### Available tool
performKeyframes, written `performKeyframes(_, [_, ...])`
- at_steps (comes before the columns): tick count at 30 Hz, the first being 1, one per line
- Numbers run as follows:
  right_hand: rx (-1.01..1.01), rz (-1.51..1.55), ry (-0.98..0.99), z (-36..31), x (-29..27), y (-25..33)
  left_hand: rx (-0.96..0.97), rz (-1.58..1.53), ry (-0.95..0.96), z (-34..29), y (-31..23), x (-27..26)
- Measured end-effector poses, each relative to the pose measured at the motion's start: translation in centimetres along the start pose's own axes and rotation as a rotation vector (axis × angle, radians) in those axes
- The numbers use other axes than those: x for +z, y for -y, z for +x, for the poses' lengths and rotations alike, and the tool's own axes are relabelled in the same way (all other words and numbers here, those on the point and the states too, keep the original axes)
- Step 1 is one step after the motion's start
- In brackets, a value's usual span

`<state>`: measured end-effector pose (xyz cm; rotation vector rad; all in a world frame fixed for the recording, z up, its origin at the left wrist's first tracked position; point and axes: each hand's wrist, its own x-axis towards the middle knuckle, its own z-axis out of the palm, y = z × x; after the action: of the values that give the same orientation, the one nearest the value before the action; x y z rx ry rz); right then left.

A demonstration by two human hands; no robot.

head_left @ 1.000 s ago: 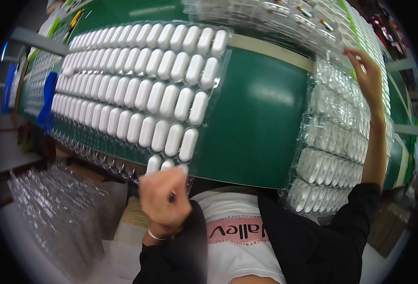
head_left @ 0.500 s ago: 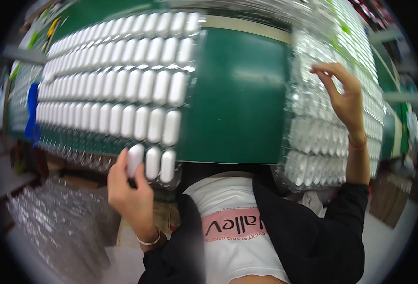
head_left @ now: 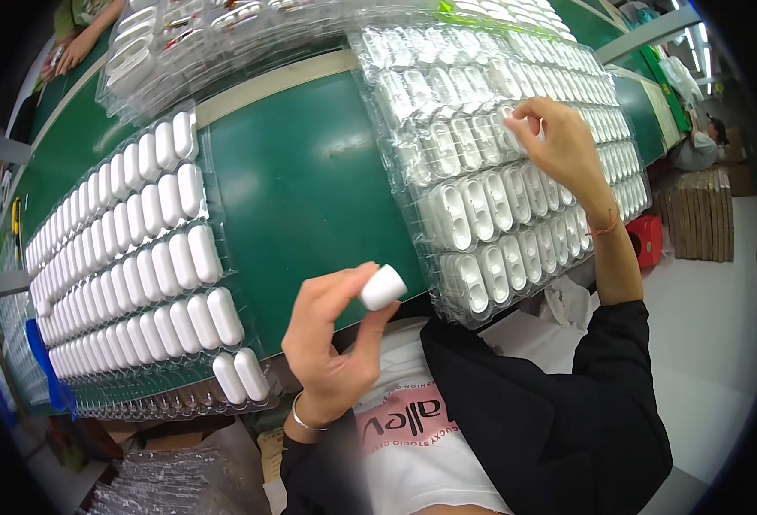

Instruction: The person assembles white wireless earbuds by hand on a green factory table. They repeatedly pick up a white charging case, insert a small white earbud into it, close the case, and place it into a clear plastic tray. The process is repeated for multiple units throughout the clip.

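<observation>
My left hand (head_left: pixel 331 335) pinches a white plastic shell (head_left: pixel 383 287) between thumb and fingers, above the front edge of the green table. Its rounded end points down toward the hand. To the left, a clear blister tray (head_left: pixel 215 266) carries rows of white oval shells (head_left: pixel 162 215), with two in its nearest row. My right hand (head_left: pixel 558 142) hovers over the clear blister trays on the right, thumb and fingertips drawn together; what they hold, if anything, I cannot make out. Beneath it lie rows of white oval pieces (head_left: pixel 479 206) with hollows in them.
Green tabletop (head_left: pixel 310 180) stretches between the trays. Stacked clear trays (head_left: pixel 172 51) with parts stand at the back. Another person's hands (head_left: pixel 74 51) are at the far left. Plastic packing (head_left: pixel 164 481) lies below the table; a red box (head_left: pixel 648 240) and cardboard stack (head_left: pixel 696 215) stand right.
My left hand has lifted a white shell from the left tray's nearest row and carried it right. The view has turned toward the right. My right hand stays over the right trays.
</observation>
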<state>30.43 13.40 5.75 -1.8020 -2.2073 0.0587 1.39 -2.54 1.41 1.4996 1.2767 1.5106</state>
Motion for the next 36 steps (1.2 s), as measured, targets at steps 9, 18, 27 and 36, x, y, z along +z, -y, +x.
performKeyframes(9, [-0.035,0.511,0.023,0.5,0.2,1.7,-0.245,-0.324,-0.016,-0.8,1.2,0.2])
performKeyframes(18, [-0.074,1.100,0.588,-2.4,1.9,10.4,-0.365,-0.709,-0.082,0.1,4.4,0.5])
performKeyframes(27, [-0.267,1.051,0.431,-3.6,4.3,11.4,-0.239,-0.699,-0.067,-0.1,5.3,1.3])
performKeyframes(36, [-0.261,1.000,0.536,-3.3,3.7,11.1,-0.207,-0.667,-0.051,-0.2,5.3,1.5])
